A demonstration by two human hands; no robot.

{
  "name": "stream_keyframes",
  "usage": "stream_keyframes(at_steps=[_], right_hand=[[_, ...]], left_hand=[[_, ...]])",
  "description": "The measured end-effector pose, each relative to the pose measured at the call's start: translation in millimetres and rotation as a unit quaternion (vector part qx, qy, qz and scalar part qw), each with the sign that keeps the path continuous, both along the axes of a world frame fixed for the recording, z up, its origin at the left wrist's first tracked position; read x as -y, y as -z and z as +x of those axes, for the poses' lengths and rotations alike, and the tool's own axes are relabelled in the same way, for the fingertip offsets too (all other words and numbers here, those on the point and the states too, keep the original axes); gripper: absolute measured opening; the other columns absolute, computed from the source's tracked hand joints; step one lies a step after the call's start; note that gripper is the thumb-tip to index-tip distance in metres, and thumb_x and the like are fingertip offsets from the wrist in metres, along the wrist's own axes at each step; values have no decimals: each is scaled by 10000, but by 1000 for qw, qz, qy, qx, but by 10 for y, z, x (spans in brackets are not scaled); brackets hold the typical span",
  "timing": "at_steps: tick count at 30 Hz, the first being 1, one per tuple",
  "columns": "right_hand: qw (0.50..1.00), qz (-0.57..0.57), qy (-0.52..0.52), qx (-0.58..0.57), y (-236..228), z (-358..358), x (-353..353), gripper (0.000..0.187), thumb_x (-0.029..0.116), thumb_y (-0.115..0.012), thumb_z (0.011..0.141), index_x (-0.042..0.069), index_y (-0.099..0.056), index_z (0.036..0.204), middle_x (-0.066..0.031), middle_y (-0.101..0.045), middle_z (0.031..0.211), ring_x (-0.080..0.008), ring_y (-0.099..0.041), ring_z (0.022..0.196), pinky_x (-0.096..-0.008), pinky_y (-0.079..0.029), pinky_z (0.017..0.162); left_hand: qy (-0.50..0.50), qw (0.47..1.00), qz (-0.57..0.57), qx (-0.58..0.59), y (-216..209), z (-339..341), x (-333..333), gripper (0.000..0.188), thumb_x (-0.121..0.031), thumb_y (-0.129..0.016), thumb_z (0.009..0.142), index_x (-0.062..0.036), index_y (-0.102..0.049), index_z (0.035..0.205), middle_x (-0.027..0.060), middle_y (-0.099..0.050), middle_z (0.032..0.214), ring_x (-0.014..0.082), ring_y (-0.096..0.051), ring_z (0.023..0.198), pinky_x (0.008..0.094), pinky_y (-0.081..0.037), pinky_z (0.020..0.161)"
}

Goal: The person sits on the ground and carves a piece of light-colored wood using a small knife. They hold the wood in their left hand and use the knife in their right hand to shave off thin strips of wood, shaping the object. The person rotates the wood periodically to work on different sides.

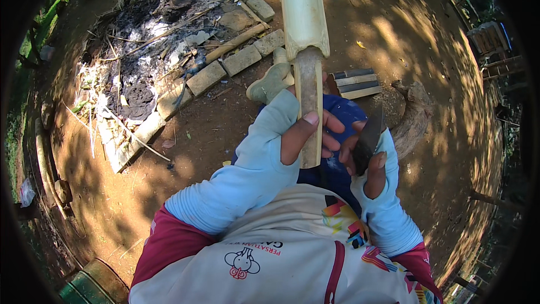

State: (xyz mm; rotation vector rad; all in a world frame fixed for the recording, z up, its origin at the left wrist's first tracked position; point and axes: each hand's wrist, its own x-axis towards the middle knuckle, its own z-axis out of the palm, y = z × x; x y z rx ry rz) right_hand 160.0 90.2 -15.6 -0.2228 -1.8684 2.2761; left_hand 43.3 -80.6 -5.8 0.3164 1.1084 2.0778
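A long pale bamboo piece point(304, 17) runs from the far edge toward my lap. Its far part is broad and curved, and its near part is a narrower strip with a brownish inner face. My left hand point(298, 141) is closed round the near part, thumb across the top and fingertips showing at the right side. Just right of it, my right hand point(369, 171) grips a knife point(369, 138) with a dark, broad blade pointing away from me. The knife's handle is mostly hidden in the hand. Blade and bamboo are apart. Both hands wear pale blue fingerless coverings.
Ash and charred bits point(152, 45) lie at the far left, bordered by bricks point(242, 59). Past my knees are a greenish boot point(271, 83), several dark and pale split pieces point(357, 83) and a wood log point(415, 115). A green container point(84, 287) stands near left.
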Motion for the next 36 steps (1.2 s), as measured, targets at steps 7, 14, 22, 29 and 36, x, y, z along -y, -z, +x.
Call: stream_keyframes(at_steps=[7,14,22,29,36], right_hand=[[909,410,45,-67,-335,-150,-208,411,288,-639,932,28,-500,1219,-112,-633,944,-168,-588,827,-294,-463,747],[795,592,-41,-128,-619,-210,-235,308,95,-731,836,20,-591,1100,-134,-629,897,-251,-625,760,-335,-508,684],[768,625,-36,-136,-632,-173,-244,359,71,-771,764,48,-628,1092,-107,-615,792,-248,-611,634,-351,-485,562],[755,639,-15,-146,-597,-166,-263,376,149,-808,742,82,-659,1081,-77,-600,746,-252,-591,563,-367,-454,483],[763,628,2,-154,-563,-179,-249,385,153,-810,741,85,-654,1086,-70,-581,733,-244,-576,549,-365,-441,470]], left_hand=[[26,996,-59,-53,-138,8,43,415,-134,-507,986,-5,-403,1367,55,-585,890,114,-562,720,256,-488,648],[23,982,-123,-143,-292,108,40,401,-54,-664,863,2,-463,1205,47,-576,928,113,-550,831,249,-453,736],[-24,966,-157,-204,-226,170,-49,397,-131,-692,910,27,-469,1197,74,-586,916,153,-551,805,283,-452,739],[-62,949,-166,-259,-142,201,-80,392,-131,-687,922,46,-495,1214,76,-585,874,148,-546,768,275,-442,695],[-79,950,-145,-265,-132,200,-102,373,-130,-696,918,47,-512,1190,77,-600,842,162,-573,757,287,-460,695]])
